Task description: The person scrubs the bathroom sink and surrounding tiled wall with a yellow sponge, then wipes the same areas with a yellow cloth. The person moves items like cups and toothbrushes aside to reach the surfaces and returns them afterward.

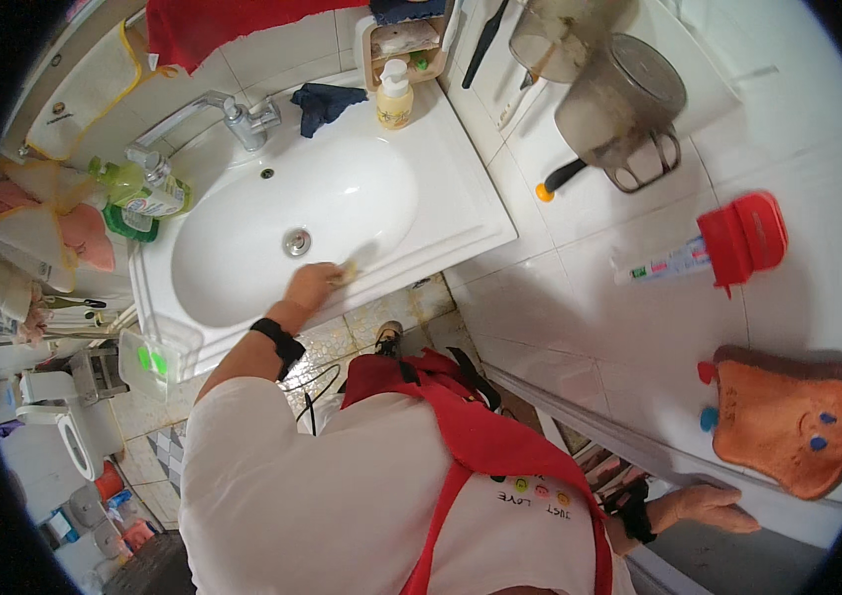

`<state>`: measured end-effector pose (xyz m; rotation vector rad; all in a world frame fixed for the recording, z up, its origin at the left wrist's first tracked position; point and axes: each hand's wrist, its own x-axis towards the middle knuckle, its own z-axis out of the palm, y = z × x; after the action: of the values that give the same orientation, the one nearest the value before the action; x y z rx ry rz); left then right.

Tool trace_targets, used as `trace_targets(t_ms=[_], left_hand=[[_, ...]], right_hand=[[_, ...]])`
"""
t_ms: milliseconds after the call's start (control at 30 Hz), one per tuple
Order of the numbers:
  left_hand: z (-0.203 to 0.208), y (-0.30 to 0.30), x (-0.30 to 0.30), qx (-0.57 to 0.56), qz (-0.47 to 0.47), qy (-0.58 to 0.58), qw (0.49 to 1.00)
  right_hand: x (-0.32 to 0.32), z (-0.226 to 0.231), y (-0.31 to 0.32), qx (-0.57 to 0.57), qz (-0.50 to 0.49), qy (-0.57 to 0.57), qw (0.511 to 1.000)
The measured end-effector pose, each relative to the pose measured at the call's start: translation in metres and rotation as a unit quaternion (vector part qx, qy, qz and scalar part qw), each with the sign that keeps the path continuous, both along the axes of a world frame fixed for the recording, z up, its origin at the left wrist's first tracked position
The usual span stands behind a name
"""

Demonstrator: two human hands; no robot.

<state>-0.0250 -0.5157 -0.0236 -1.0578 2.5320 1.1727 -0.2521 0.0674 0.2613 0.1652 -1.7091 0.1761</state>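
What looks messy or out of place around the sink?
A dark blue cloth lies crumpled on the sink beside the faucet. It looks a bit odd because it seems dropped there, not neatly folded.

I'm looking down at a white sink [461, 203] with an oval basin [361, 193], a metal drain [297, 242] set in its bottom. On my feed the chrome tap [245, 124] stands on the back ledge, a crumpled dark cloth [324, 105] just to its right. Beyond the cloth I see an upright yellow pump bottle [394, 97]. Toward the left end I make out a light green bottle [161, 194], with a darker green one [130, 223] close beside it. I can't tell whether the beige tray [372, 48] behind the yellow bottle rests on the ledge.
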Motion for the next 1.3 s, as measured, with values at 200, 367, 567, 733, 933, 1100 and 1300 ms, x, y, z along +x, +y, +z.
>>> trace_targets(t_ms=[200, 367, 567, 733, 933, 1100, 1300], left_hand=[[0.002, -0.026, 0.039, 0.355, 0.426, 0.361, 0.749], [0.033, 0.012, 0.038, 0.465, 0.367, 0.5, 0.632], [0.053, 0.037, 0.057, 0.483, 0.358, 0.517, 0.609], [0.043, 0.026, 0.058, 0.477, 0.304, 0.505, 0.652], [0.045, 0.008, -0.028, 0.269, 0.256, 0.328, 0.869], [0.046, -0.004, -0.149, -0.123, 0.03, 0.179, 0.976], [0.01, 0.027, -0.243, -0.123, -0.005, 0.238, 0.963]], right_hand=[[0.001, -0.008, 0.0, -0.04, 0.006, -0.006, 0.999], [0.0, -0.004, 0.004, 0.108, 0.043, 0.046, 0.992], [-0.007, -0.006, 0.016, 0.116, 0.042, 0.082, 0.989], [-0.012, -0.011, 0.023, 0.113, -0.051, 0.082, 0.989], [0.0, -0.009, 0.001, -0.088, 0.067, 0.004, 0.994], [0.004, 0.001, -0.02, -0.076, 0.061, 0.012, 0.995], [-0.002, -0.002, -0.017, -0.057, 0.044, 0.027, 0.997]])
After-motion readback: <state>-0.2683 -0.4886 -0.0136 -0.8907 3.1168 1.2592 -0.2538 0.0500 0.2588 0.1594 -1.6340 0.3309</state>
